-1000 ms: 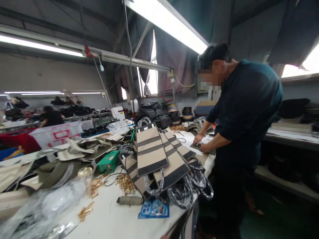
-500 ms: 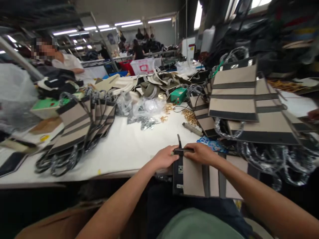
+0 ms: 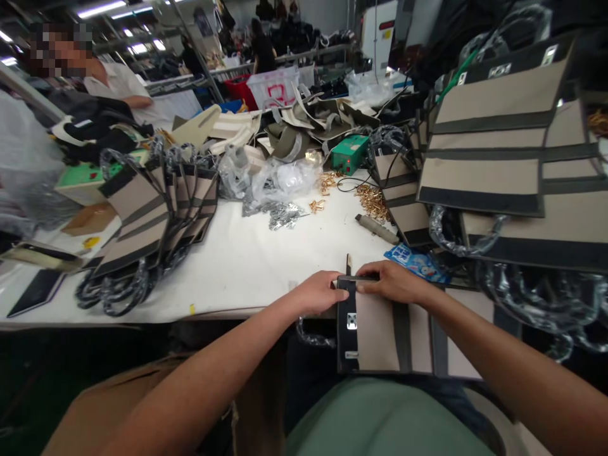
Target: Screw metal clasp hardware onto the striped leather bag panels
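A beige and black bag panel [image 3: 377,332] lies across my lap at the table's front edge, with metal fittings on its black band. My left hand [image 3: 320,292] grips the band's upper corner, thumb on the black face. Close beside it, my right hand [image 3: 387,282] pinches the panel's top edge, thumb on the beige part. A small upright strip [image 3: 349,264] sticks up behind the edge between my hands. A plastic-wrapped handle [image 3: 316,335] hangs at the panel's left side.
Wrapped bag panels are piled at left [image 3: 137,244] and right [image 3: 489,139]. Gold pieces [image 3: 373,201], silver pieces [image 3: 285,215], a grey-handled tool [image 3: 377,228] and a green box [image 3: 350,154] lie on the white table [image 3: 247,266]. A person [image 3: 114,82] is at the back left.
The view has tilted down and shifted. Both hands remain at the panel's upper edge; the panel's black band and metal fittings now show more fully, and the upright strip looks shorter.
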Demonstrator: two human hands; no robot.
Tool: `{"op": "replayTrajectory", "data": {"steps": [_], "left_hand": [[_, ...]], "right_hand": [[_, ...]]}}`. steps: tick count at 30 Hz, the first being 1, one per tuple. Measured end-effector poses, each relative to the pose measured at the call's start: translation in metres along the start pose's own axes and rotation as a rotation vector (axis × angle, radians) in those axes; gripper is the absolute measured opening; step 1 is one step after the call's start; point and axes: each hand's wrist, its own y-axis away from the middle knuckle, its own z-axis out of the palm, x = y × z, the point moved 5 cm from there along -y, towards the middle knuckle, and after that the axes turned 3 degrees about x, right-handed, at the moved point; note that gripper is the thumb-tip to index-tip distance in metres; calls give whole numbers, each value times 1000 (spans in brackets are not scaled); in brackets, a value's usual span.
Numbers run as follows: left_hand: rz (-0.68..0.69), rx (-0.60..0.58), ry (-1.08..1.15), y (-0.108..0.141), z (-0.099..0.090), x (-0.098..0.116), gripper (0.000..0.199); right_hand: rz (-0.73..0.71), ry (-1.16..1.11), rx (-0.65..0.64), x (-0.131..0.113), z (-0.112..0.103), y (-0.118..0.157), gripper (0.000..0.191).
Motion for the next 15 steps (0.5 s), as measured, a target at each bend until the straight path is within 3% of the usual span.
{"op": "replayTrajectory", "data": {"steps": [3, 8, 12, 15], "left_hand": [[-17, 10, -11, 7, 5, 0, 30], [27, 255, -285, 7, -1, 6, 14], [43, 446, -409, 18, 5, 3, 33], [201, 689, -521, 28, 11, 0, 51]], "right_hand": [[-7, -26, -77, -3, 2, 3, 28], [-2, 248, 144, -4, 3, 5, 31], [20, 269, 117, -1, 10, 7, 30], [23, 279, 155, 0, 11, 7, 30]]}}
